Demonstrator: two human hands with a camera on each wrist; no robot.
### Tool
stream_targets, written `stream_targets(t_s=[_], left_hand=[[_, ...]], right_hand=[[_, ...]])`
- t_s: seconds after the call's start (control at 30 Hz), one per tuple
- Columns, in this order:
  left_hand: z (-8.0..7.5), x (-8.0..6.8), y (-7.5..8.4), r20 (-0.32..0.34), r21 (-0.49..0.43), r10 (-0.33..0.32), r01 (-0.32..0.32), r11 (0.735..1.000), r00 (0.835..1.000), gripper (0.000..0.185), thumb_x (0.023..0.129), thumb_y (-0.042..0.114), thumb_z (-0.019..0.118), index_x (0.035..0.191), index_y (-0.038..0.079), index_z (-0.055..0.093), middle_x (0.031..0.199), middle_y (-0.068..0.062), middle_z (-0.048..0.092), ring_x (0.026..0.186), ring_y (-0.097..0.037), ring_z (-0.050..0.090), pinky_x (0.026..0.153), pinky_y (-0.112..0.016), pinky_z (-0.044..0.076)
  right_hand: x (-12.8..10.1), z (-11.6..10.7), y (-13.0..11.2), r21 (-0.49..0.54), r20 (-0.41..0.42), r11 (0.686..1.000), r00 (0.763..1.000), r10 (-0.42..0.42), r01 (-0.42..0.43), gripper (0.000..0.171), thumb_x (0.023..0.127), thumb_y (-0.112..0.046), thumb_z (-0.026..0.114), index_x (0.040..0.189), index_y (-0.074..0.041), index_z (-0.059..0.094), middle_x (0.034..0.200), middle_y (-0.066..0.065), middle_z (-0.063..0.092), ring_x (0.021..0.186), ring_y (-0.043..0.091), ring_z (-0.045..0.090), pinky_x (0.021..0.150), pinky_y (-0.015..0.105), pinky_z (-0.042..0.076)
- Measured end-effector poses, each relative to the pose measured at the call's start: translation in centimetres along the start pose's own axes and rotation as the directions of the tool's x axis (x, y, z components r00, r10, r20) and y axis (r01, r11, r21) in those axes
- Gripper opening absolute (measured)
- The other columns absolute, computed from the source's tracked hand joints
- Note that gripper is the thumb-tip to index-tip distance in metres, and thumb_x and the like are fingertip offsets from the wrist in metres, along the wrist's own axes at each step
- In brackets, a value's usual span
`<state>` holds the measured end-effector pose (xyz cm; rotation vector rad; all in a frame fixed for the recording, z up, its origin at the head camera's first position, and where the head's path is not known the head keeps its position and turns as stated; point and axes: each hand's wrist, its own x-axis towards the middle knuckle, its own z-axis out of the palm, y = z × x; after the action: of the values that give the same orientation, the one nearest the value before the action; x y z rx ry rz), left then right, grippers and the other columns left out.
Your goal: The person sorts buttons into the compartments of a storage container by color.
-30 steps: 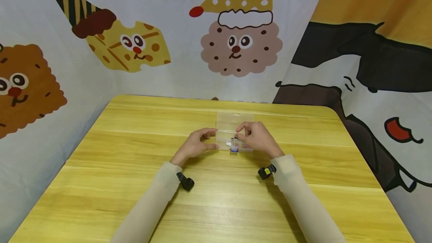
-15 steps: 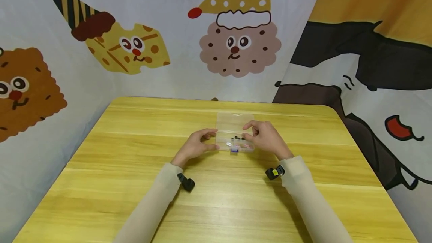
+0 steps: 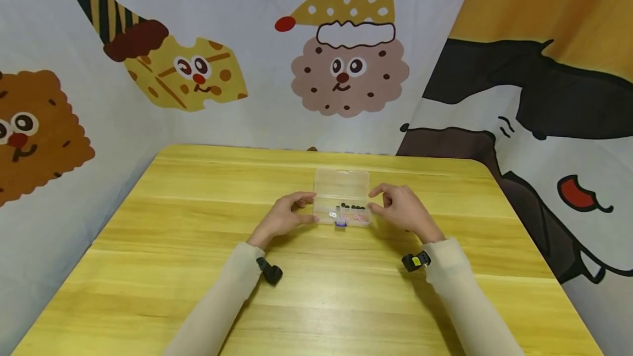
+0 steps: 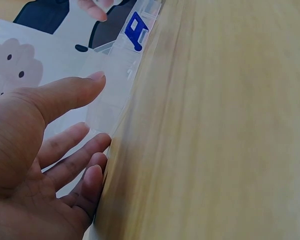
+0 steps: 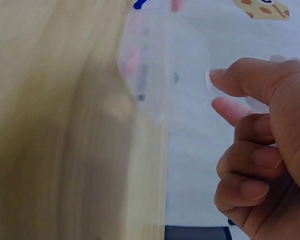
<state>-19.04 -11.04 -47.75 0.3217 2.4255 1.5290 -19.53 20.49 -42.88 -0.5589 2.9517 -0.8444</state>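
Note:
A clear plastic compartment box lies on the table with its lid folded back. A blue latch shows at its front, also in the left wrist view as a blue clip. Inside are several small black pieces in the back section, pink pieces at front right and white pieces at front left. My left hand rests at the box's left side, thumb and fingers spread. Beside the right edge, my right hand holds nothing; its thumb and index finger stand apart.
The wooden table stretches around the box on all sides. Behind it hangs a white curtain printed with cartoon biscuits and cheese. Both wrists carry a small black camera.
My right hand has moved right, from over the box to beside its right edge, uncovering the row of black pieces. The left hand stays at the left side. The head view shifts slightly.

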Motion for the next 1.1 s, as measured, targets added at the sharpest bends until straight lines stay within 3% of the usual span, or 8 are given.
stream_targets(t_s=[0.33,1.1], left_hand=[[-0.2,-0.1,0.1,0.001,0.007,0.003,-0.003,1.000,1.000,0.065,0.086,0.024,0.085,0.145,0.020,0.058,0.138,-0.003,0.064,0.127,-0.026,0.055,0.113,-0.046,0.044],[0.1,0.1,0.1,0.004,0.012,-0.002,0.002,1.000,1.000,0.063,0.087,0.024,0.084,0.144,0.021,0.059,0.137,-0.003,0.065,0.126,-0.026,0.056,0.112,-0.046,0.045]], right_hand=[[-1.4,-0.9,1.8,0.006,0.050,1.000,0.998,0.025,-0.025,0.029,0.095,-0.029,0.075,0.115,-0.009,0.073,0.056,-0.004,0.046,0.047,0.011,0.036,0.050,0.026,0.035],[-4.8,-1.2,6.1,0.027,0.083,0.997,0.994,0.072,-0.074,0.017,0.094,-0.025,0.076,0.107,-0.014,0.074,0.058,-0.005,0.044,0.047,0.008,0.037,0.047,0.023,0.035]])
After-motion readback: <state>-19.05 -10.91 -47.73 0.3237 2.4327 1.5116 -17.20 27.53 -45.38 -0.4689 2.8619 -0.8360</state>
